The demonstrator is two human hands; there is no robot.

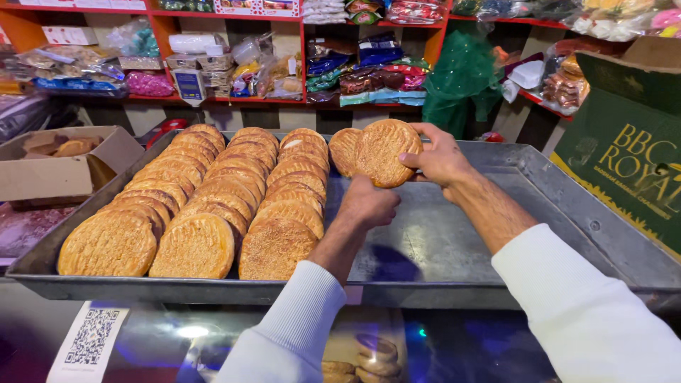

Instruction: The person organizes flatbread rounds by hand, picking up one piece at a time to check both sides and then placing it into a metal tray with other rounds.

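Observation:
A large metal tray (pixel 454 241) holds three overlapping rows of round golden flatbreads (pixel 213 206) on its left half. My right hand (pixel 440 159) grips one round flatbread (pixel 383 150) by its right edge, tilted up above the tray's far middle. Behind it another flatbread (pixel 342 147) leans at the start of a fourth row. My left hand (pixel 367 204) sits just below the held flatbread, fingers curled, touching its lower edge; whether it grips it I cannot tell. Both arms wear white sleeves.
A cardboard box (pixel 50 167) with more baked goods stands at the left. A green carton (pixel 624 152) stands at the right. Red shelves (pixel 234 99) with packaged goods run along the back. A glass counter (pixel 213 340) with a square code sheet lies below the tray.

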